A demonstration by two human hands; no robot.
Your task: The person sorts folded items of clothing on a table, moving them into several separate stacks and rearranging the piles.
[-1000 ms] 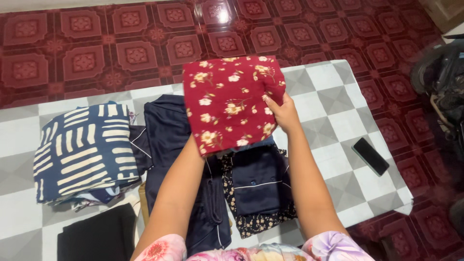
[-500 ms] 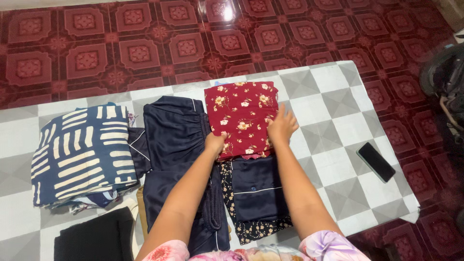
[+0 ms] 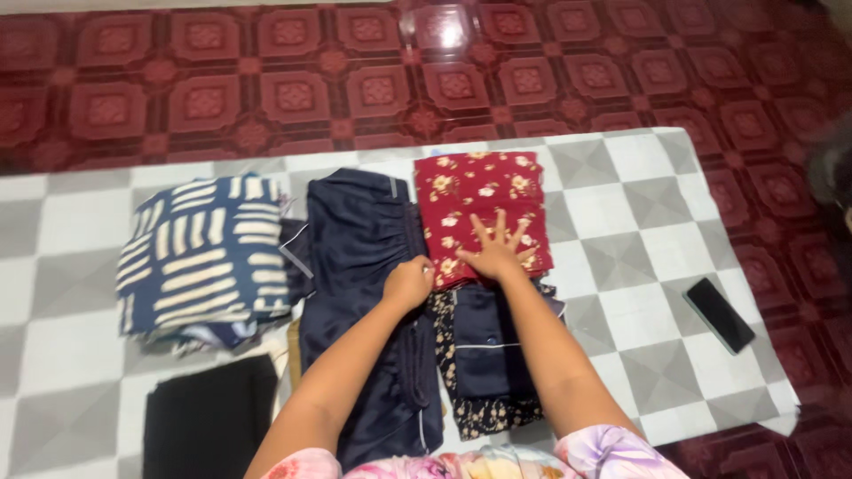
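Observation:
A folded red cloth with a flower print [image 3: 475, 191] lies flat on the grey and white chequered table [image 3: 621, 222]. My right hand [image 3: 497, 248] presses on its near part with fingers spread. My left hand [image 3: 408, 282] is closed at the cloth's near left corner and seems to pinch its edge. Under the cloth's near edge lies a folded dark navy garment with white piping [image 3: 484, 341] on top of a black flowered piece [image 3: 493, 412].
Navy satin trousers [image 3: 359, 266] lie left of the red cloth. Further left is a pile topped by a navy cloth with cream stripes [image 3: 204, 257]. A black folded piece [image 3: 209, 430] sits at the near left. A dark phone [image 3: 721, 315] lies near the table's right edge.
The red cloth, held up in both hands a second ago, was laid on the table. My right hand moved from its right edge onto its top. The view shifted right.

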